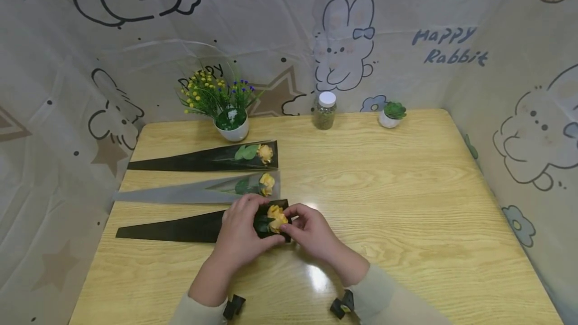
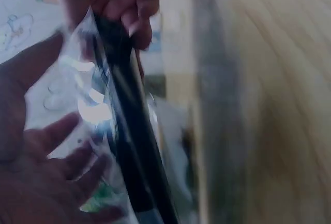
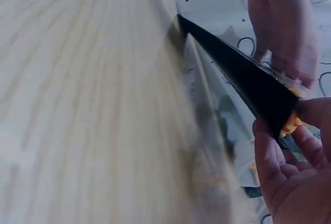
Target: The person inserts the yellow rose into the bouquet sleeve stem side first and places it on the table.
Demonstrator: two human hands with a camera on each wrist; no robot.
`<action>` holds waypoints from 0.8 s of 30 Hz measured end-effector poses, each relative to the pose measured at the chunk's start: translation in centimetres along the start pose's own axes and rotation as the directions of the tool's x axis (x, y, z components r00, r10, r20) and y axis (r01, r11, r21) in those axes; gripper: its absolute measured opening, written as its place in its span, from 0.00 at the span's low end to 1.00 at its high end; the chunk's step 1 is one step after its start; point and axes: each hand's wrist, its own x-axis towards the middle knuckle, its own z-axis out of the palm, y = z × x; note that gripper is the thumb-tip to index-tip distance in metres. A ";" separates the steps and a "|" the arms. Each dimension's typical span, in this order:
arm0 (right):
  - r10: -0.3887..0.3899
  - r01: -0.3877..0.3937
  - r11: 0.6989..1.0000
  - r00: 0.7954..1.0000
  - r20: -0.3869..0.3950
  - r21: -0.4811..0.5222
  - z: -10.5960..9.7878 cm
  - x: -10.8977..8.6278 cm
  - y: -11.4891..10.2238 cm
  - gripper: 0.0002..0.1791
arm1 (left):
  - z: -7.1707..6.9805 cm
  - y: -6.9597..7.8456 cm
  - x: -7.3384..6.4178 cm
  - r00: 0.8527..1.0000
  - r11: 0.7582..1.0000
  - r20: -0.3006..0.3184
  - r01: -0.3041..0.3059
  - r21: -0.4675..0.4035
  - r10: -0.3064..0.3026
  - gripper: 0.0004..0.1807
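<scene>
Nearest me on the table lies a yellow artificial flower [image 1: 276, 217] in a long tapering black sleeve [image 1: 176, 228] with a clear front. My left hand [image 1: 241, 229] spans its wide end, fingers along the far edge and thumb along the near edge. In the left wrist view the left hand [image 2: 57, 167] has its fingers spread beside the clear film. My right hand [image 1: 311, 229] pinches the sleeve's open end by the bloom. From the right wrist view, the right hand [image 3: 300, 167] holds that end, with orange petals [image 3: 292, 123] showing.
Behind lie a flower in a grey sleeve [image 1: 167, 195] and another in a black sleeve [image 1: 180, 162]. At the back stand a white pot of yellow and blue flowers [image 1: 235, 130], a white-lidded jar [image 1: 325, 114] and a small succulent [image 1: 392, 114]. Patterned cloth [image 1: 271, 29] surrounds the table.
</scene>
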 end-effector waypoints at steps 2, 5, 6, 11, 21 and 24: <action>0.036 -0.036 0.999 0.999 0.008 -0.011 0.3 0.4 0.5 0.12 | -0.2 -0.8 -0.4 0.994 0.996 0.094 0.042 0.077 -0.049 0.46; 0.066 -0.066 0.995 0.998 -0.002 -0.071 0.7 0.9 1.0 0.12 | -0.1 -1.9 -0.7 0.987 0.989 0.146 0.053 0.139 -0.073 0.44; 0.071 -0.071 0.993 0.997 -0.008 -0.095 0.8 1.0 1.2 0.12 | 0.0 -2.2 -0.7 0.986 0.987 0.152 0.050 0.154 -0.073 0.43; 0.095 -0.096 0.981 0.995 -0.019 -0.166 1.1 1.1 1.7 0.12 | 0.7 -3.5 -0.6 0.982 0.980 0.174 0.041 0.194 -0.076 0.39; 0.095 -0.091 0.980 0.995 0.016 -0.177 1.2 0.6 2.4 0.14 | 1.1 -4.5 -1.3 0.981 0.983 0.173 0.056 0.173 -0.086 0.38; 0.074 -0.072 0.979 0.997 0.003 -0.190 0.0 0.5 2.0 0.15 | 0.7 -4.5 -1.2 0.984 0.989 0.159 0.055 0.135 -0.076 0.38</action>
